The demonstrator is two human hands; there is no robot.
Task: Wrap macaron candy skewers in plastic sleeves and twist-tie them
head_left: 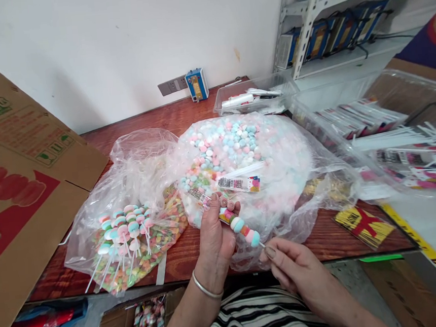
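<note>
A candy skewer (237, 225) of pastel marshmallow pieces and gummy rings runs between my hands, tilted down to the right. My left hand (217, 235), a bangle at the wrist, is closed around its upper end. A printed clear wrapper (199, 197) shows by the left fingers; how much of the skewer it covers is unclear. With thumb and forefinger, my right hand (297, 262) pinches the thin white stick at the lower end. Just beyond the left hand, a printed wrapper (238, 184) and white sticks (241, 171) lie on a large plastic bag of marshmallows (246, 138).
Finished skewers (126, 227) rest on a bag of gummy rings (174, 213) at left. Cardboard box (24, 175) stands far left. Clear bins (355, 159) hold wrappers and sticks at right. Yellow-red packets (364, 227) lie near the edge; an open carton (113, 325) is below.
</note>
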